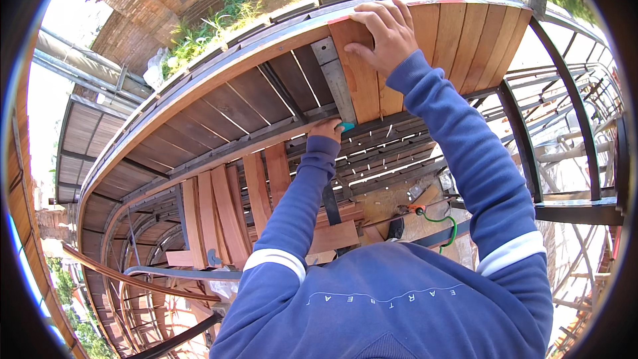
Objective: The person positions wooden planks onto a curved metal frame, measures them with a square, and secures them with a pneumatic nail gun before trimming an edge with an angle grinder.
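A reddish-brown plank [359, 90] lies just right of the grey metal bar [337, 83], its long edge running close alongside it. The right hand [387, 34] rests on the plank's upper part, right of the bar's top end, fingers spread and reaching up over the far edge, thumb stretched out toward the bar. The left hand [325, 129] is at the bar's lower end, curled beside a small teal object [347, 126]; most of its fingers are hidden, so I cannot tell how it grips. The plank thus sits beneath the right hand and up to the right of the left one. Farther right of the bar, paler fitted boards [458, 46] continue the row. Left of it, dark boards [232, 103] show within the curved frame. Loose planks [229, 216] lean below and left of the bar; a green cord [454, 229] hangs below and right.
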The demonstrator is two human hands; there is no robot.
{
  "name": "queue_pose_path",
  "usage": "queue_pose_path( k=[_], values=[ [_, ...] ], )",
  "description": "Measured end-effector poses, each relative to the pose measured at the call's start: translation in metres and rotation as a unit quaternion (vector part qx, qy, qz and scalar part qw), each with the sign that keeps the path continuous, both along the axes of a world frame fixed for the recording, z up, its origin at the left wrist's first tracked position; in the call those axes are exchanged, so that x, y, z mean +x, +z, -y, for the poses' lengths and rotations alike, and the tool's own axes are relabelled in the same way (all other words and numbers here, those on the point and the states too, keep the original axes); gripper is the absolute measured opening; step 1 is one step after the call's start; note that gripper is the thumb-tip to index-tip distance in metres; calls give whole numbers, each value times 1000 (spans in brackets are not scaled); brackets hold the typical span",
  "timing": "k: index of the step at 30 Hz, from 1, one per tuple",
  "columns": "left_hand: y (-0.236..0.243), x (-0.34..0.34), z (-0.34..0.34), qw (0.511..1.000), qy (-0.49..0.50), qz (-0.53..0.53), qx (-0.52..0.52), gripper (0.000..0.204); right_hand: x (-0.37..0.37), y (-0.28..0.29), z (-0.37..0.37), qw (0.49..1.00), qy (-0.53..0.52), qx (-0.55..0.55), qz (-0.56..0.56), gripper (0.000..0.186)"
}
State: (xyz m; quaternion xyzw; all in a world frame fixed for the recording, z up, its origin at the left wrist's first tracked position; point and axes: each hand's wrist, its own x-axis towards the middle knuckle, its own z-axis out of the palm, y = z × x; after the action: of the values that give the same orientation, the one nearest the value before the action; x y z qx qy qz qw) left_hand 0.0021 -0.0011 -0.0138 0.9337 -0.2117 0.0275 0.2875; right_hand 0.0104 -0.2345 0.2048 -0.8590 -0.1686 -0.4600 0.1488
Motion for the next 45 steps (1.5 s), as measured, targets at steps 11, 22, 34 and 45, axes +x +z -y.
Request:
queue_pose_path(
  k=[11, 22, 34, 45],
  values=[
    [-5, 1, -2, 1000, 6, 1, -6, 28, 0, 0, -1, 1000, -9, -5, 9, 51],
    [-1, 1, -2, 1000, -3, 1, -9, 28, 2, -1, 0, 1000, -13, -7, 1, 53],
    [-7, 0, -2, 999, 1, 23, -24, 25, 0, -1, -1, 1000, -11, -6, -2, 53],
    [-7, 2, -4, 1000, -7, 26, -15, 26, 0, -1, -1, 1000, -9, 0, -4, 53]
  ],
)
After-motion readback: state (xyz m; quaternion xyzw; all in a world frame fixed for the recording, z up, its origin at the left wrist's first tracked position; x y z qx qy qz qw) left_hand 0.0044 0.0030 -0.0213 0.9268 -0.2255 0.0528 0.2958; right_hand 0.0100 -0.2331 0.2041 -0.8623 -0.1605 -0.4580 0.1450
